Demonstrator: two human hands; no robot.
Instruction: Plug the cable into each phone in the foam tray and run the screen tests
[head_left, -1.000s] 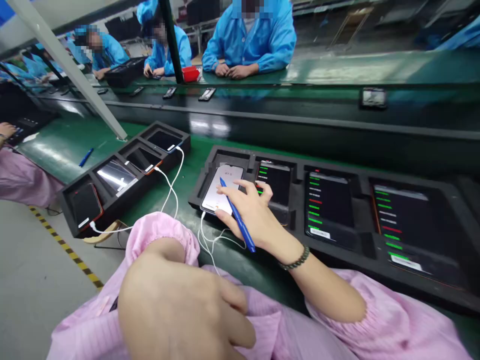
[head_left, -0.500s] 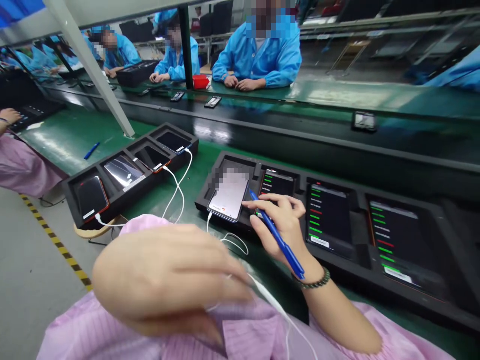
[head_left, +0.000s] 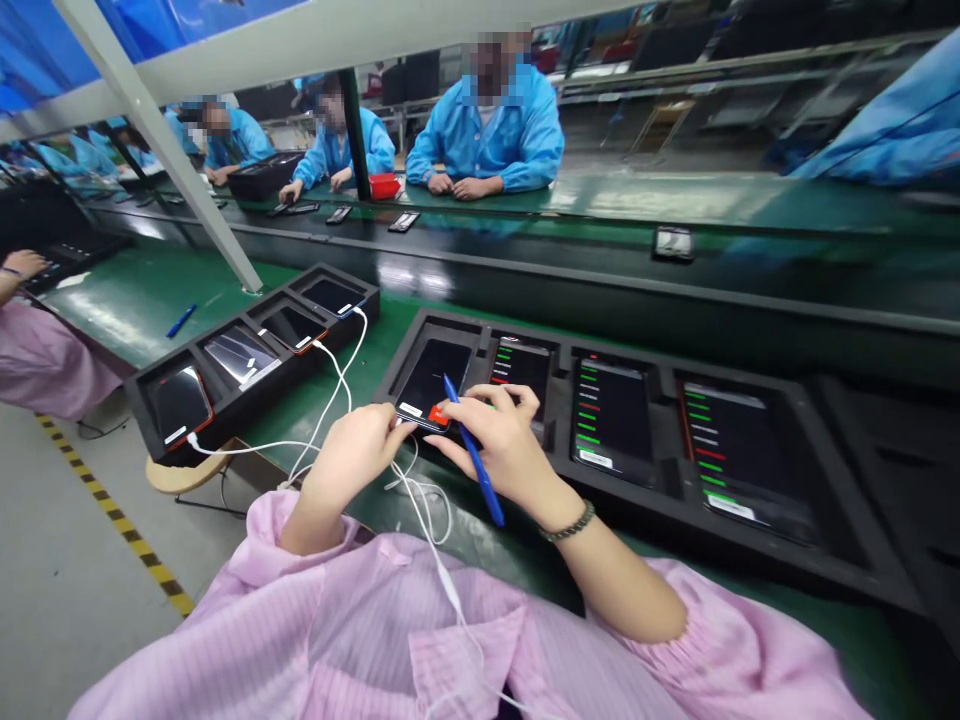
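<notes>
My left hand (head_left: 352, 452) is closed in a pinch at the lower edge of a dark-screened phone (head_left: 437, 370), on the plug end of a white charging cable (head_left: 411, 470); the fingers hide most of the plug. The phone lies in the leftmost slot of a black foam tray (head_left: 480, 325), with a white label and a red patch low on its screen. Gripped in my right hand (head_left: 510, 450) is a blue pen (head_left: 474, 450), tilted across the fingers. My right fingertips rest near the phone's lower right corner. Beside it, another phone (head_left: 517, 362) shows coloured lines of text.
Two more phones (head_left: 611, 410) (head_left: 739, 450) lie further right in the tray. On the left, a second foam tray (head_left: 247, 400) holds several phones, some cabled. Another blue pen (head_left: 181, 320) lies on the green bench. Beyond runs a dark conveyor (head_left: 540, 260); co-workers in blue sit opposite.
My left hand has moved from close before my chest to the phone's lower edge. The phone's screen has turned from bright to dark. My right hand keeps the pen and stays by the phone.
</notes>
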